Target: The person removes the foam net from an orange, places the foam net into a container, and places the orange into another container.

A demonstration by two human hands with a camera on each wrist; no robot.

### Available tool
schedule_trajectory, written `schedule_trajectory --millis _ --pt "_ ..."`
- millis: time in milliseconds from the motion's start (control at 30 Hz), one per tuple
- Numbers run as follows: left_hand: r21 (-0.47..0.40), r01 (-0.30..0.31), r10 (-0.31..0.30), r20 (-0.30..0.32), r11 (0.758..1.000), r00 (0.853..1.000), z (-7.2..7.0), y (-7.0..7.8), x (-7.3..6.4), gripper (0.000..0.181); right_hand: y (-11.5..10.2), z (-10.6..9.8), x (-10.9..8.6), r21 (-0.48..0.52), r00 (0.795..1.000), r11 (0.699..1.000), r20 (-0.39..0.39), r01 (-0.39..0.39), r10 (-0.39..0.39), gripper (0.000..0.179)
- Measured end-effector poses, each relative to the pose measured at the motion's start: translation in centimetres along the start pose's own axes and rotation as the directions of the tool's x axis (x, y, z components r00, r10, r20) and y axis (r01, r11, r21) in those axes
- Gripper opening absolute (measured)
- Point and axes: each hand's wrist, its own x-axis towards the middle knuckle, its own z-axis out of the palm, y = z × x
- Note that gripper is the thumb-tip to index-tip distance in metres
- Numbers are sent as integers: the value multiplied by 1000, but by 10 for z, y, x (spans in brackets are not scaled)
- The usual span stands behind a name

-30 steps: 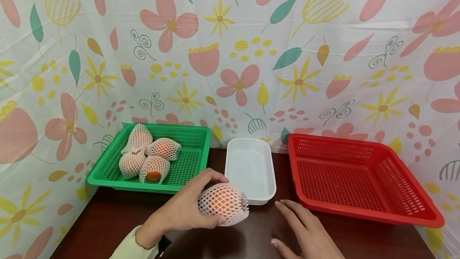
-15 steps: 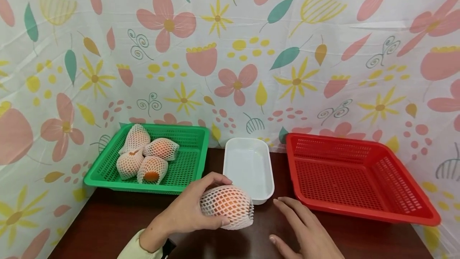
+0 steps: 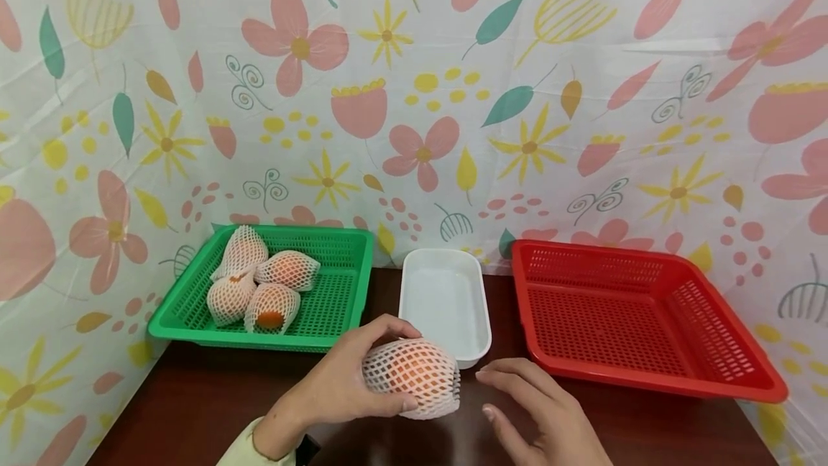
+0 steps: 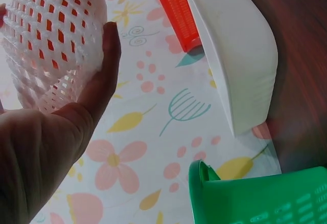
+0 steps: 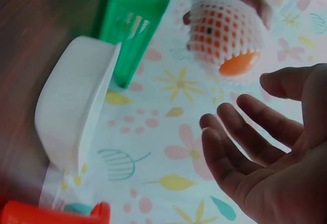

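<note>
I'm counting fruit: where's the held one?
In the head view, the netted fruit is in the left hand, lower centre, in front of the white tray.

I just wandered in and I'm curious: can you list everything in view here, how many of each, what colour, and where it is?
Held netted fruit: 1, orange under white netting, in the left hand
Other netted fruits: 4, orange under white netting, clustered in the green basket
Green basket: 1, green, on the left of the table
White dish: 1, white, between the two baskets
Red basket: 1, red, on the right
Table: 1, dark reddish brown, beneath it all
Floral cloth: white with pink, yellow and green prints, behind the table
Black band: 1, black, at the left wrist
Sleeve: 1, pale yellow-green, left arm
Left hand: 1, bare, gripping the fruit
Right hand: 1, bare, beside the fruit, not touching it
</note>
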Motion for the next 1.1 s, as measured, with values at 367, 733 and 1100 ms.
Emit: schedule_trajectory --millis 367,733,1100 --pt "-11 -8 8 14 1000 1000 3 5 2 62 -9 7 13 165 998 986 -68 26 -15 49" --pt "-2 -4 4 27 1000 1000 7 10 9 63 -13 11 20 139 992 990 -130 24 -6 44" --pt "-13 10 -9 30 1000 999 10 14 11 64 -7 12 18 145 984 982 -146 123 -102 33"
